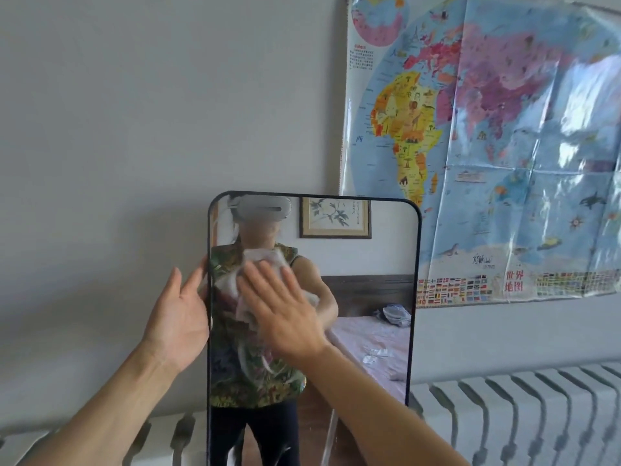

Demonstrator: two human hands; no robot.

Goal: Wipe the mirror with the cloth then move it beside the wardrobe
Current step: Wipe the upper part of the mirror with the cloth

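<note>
The mirror (353, 297), tall and dark-framed, is stood upright against the wall, in front of a white radiator (524, 412) and just left of a world map (487, 146). Its left edge is steadied by the left hand (178, 317), whose grip is spread wide, palm to the frame, fingers loosely curved rather than closed. The right hand (285, 311) is laid flat with fingers extended, and a pale cloth (265, 260) is pressed by it against the glass at mid-height. A bed is seen only in reflection.
</note>
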